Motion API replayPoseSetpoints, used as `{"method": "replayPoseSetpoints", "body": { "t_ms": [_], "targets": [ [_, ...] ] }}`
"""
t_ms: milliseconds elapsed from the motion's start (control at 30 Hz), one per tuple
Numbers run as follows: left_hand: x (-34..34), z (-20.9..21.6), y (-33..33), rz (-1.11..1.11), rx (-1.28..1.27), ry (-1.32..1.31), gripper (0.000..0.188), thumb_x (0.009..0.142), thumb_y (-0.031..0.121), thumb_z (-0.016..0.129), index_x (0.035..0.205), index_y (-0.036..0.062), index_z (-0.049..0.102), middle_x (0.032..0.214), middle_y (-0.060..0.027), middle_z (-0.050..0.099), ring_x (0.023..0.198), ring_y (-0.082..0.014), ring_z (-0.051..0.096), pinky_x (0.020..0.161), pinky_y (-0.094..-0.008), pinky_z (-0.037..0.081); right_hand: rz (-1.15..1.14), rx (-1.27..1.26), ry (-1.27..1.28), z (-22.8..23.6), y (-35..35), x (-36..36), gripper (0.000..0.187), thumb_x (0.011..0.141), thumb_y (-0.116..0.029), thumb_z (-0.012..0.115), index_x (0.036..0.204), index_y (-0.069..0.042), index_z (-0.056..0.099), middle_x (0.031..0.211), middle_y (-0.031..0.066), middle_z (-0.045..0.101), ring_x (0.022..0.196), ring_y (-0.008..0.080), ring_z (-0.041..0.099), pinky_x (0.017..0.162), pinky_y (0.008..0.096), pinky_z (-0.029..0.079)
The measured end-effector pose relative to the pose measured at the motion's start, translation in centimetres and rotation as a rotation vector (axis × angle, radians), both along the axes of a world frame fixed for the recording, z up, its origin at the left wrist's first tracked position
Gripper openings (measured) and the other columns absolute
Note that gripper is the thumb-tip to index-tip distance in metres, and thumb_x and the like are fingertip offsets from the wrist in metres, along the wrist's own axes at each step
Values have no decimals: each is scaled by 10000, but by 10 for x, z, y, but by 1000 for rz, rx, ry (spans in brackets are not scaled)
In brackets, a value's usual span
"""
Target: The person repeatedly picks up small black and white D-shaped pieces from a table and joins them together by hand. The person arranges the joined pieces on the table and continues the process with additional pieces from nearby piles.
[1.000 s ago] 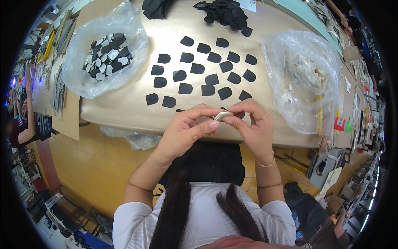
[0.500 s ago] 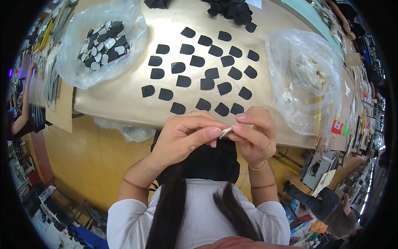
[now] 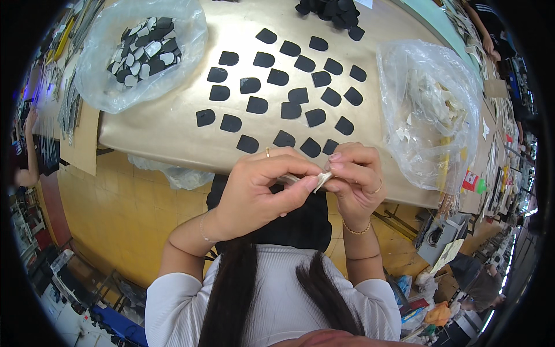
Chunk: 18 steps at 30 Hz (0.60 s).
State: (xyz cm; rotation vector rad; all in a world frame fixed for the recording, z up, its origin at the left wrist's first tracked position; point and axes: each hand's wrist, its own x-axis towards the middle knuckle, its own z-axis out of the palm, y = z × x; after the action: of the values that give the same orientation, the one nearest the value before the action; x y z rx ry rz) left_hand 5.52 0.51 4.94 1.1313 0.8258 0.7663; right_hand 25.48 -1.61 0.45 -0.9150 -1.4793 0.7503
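Observation:
Just off the table's near edge, my two hands meet at the fingertips. Thumb and fingers of my left hand pinch a thin, pale whitish piece, which looks folded or layered. Its other side is pinched by my right hand. My fingers cover most of it, so its full shape and what it is made of cannot be seen. Beyond my hands, many flat black pieces, each with one rounded end, lie spread over the table. Two near the middle touch or overlap.
At the left, a clear plastic bag holds black and light-grey rounded pieces. Another clear bag, at the right, contains pale scraps. A heap of black pieces sits at the far edge. A red bottle with a green cap stands far right.
The pale piece shows more between my fingertips, and my left thumb has shifted right along it. My whole view has tilted slightly, so the table sits a little higher.

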Motion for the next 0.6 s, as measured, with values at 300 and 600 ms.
{"method": "replayPoseSetpoints", "body": {
  "t_ms": [300,600],
  "targets": [
    [-1,1,-1,-31,-58,1,180,939,-19,681,1107,-63,730,1051,-144,700,838,-154,677,700,-245,573,9,14,20,0,0,1,293,774,-81,864,1044,-54,751,1038,96,650,888,199,670,698,279,553],
    [5,-1,-1,56,168,52,109,918,38,719,1016,-4,743,874,-63,698,642,-84,629,554,-222,507,-6,5,-66,5,-1,1,322,757,-54,863,1060,-119,773,1102,80,628,863,187,653,713,284,545]
  ]
}}
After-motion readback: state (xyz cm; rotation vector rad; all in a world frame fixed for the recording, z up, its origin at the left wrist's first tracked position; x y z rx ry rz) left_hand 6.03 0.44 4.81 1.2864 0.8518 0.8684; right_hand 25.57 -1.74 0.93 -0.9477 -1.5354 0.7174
